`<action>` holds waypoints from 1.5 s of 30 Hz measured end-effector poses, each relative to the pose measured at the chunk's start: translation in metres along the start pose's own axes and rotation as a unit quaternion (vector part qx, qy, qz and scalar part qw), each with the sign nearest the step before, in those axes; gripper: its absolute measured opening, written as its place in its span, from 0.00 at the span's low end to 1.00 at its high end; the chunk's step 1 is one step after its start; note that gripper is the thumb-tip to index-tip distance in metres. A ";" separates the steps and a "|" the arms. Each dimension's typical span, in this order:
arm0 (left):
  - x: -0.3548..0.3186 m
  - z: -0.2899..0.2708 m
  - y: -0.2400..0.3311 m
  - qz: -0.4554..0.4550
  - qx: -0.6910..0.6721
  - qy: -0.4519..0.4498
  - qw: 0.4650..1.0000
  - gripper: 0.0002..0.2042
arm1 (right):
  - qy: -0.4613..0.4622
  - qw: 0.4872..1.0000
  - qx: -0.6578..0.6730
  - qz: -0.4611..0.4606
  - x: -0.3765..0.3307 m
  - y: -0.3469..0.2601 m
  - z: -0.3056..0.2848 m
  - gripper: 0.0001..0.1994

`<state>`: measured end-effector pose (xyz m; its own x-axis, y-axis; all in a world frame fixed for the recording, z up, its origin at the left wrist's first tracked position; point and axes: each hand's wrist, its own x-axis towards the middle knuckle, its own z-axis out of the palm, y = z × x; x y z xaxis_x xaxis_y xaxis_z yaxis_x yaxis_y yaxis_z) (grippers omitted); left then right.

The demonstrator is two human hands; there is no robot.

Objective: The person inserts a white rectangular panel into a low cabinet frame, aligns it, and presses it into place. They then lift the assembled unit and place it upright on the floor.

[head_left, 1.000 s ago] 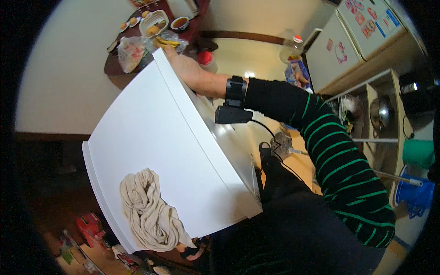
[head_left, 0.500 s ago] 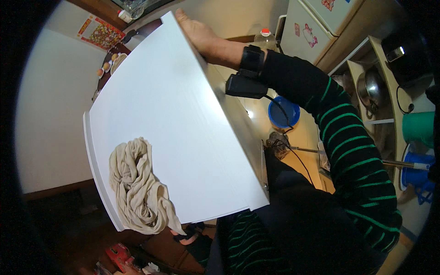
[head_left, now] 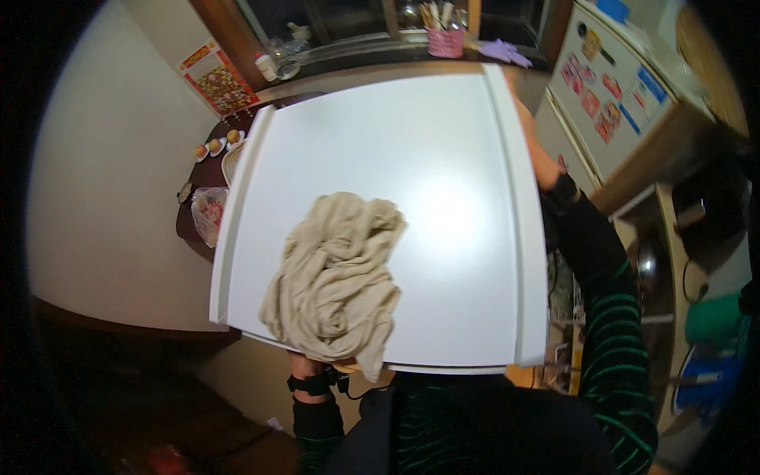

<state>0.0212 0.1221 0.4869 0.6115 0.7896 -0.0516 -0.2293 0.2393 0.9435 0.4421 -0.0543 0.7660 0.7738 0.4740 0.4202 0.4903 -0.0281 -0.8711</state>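
A white box-shaped piece of furniture point(head_left: 447, 214) with raised rims along its left and right sides fills the middle of the view. On its top, toward the near left, lies a crumpled beige cloth point(head_left: 336, 277), one corner of which hangs over the near edge. My right hand point(head_left: 532, 142) grips the far part of the right side; its fingers are mostly hidden behind the rim. Under the near left edge, my left hand point(head_left: 302, 366) supports the piece, its fingers out of sight beneath it.
Beyond the left side stands a dark table point(head_left: 207, 176) with peaches on small dishes point(head_left: 217, 146) and a plastic bag point(head_left: 210, 212). A window sill point(head_left: 356, 63) carries a pink basket point(head_left: 446, 43) and purple gloves point(head_left: 505, 53). A fridge point(head_left: 609, 103) and shelves point(head_left: 645, 226) are at right.
The white piece has swung clockwise and levelled out, and the view has turned toward the window. My right hand has shifted to the right with it; the cloth stays on top.
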 end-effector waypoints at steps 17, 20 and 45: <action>0.078 -0.073 0.073 0.144 -0.213 0.110 0.960 0.20 | -0.132 0.933 0.331 0.052 -0.036 -0.070 0.073 0.30; 0.076 -0.044 0.085 0.239 -0.119 0.153 0.951 0.18 | -0.129 0.926 0.351 0.043 -0.020 -0.056 0.061 0.30; 0.165 0.029 0.056 0.218 0.105 0.167 0.956 0.17 | -0.193 0.836 0.510 0.055 0.148 0.080 0.079 0.28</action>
<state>0.1308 0.2490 0.5404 0.2098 0.9330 0.2925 -0.2278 -0.2443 0.9426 0.5638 0.0830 0.7386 0.5081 0.7720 0.3819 -0.3245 0.5823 -0.7454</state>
